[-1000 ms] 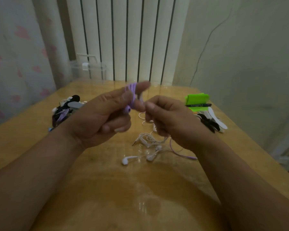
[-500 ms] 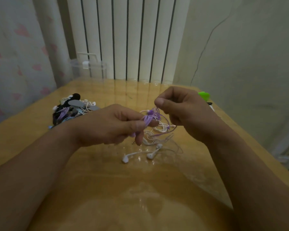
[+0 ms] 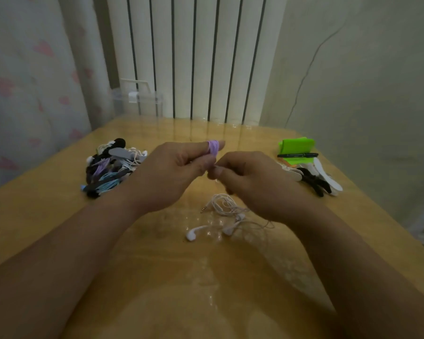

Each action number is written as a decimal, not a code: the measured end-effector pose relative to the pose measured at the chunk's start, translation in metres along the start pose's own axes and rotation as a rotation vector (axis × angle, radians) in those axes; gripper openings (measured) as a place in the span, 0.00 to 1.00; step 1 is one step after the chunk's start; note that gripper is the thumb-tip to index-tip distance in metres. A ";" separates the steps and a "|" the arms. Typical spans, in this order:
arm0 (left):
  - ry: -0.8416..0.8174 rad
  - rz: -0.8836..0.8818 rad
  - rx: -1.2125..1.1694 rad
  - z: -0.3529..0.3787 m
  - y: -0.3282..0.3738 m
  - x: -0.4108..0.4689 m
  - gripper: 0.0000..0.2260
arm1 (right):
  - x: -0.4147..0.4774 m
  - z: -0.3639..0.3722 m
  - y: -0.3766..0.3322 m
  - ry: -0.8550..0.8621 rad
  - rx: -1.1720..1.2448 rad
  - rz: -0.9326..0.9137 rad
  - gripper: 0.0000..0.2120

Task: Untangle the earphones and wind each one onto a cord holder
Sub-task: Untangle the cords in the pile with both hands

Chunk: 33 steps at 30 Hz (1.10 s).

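Down from its raised pull, the right hand now meets the left, and the loose purple loops are gone. Well left of the white earphones on the counter sits a pile of wound sets. Above the earphones, the left hand holds its forefinger out as a spool, purple cord coiled tight round it. Right fingers pinch the coil's tail, likely for tension. Spare holders wait to the right.

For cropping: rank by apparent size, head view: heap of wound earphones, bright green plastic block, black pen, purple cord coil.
heap of wound earphones
bright green plastic block
then black pen and purple cord coil: too alike to rank.
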<state>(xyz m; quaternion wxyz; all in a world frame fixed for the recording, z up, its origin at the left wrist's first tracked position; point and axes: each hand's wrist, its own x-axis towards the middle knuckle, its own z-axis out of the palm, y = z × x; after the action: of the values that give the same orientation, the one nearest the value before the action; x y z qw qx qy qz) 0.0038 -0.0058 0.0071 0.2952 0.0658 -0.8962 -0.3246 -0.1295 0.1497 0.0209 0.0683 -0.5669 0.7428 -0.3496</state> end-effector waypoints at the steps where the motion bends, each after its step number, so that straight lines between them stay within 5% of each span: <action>1: -0.032 0.003 0.030 0.000 0.002 0.000 0.14 | 0.000 -0.005 0.002 0.018 0.000 0.005 0.07; 5: -0.206 -0.060 -0.014 -0.007 0.004 -0.001 0.13 | 0.001 -0.024 0.011 0.078 0.288 0.003 0.02; 11: -0.586 -0.170 -0.623 -0.010 0.008 -0.004 0.14 | 0.003 -0.022 0.023 0.046 0.513 -0.036 0.08; 15: -0.327 -0.154 -0.776 -0.003 0.009 -0.002 0.15 | 0.008 -0.005 0.026 0.042 0.739 -0.002 0.13; 22: -0.044 -0.129 -0.500 0.008 0.003 0.003 0.17 | 0.012 0.015 0.020 0.187 0.529 0.094 0.11; 26: 0.017 -0.152 -0.618 0.016 0.006 0.004 0.13 | 0.012 0.016 0.017 0.236 0.238 0.004 0.14; 33: 0.034 -0.257 -0.612 0.026 0.005 0.007 0.13 | 0.010 0.008 0.022 0.199 0.154 0.094 0.14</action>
<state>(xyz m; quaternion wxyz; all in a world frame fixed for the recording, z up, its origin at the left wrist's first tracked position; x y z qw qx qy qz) -0.0169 0.0097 -0.0027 0.2727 0.0921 -0.7363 -0.6124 -0.1461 0.1398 0.0049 0.0540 -0.4871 0.7425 -0.4566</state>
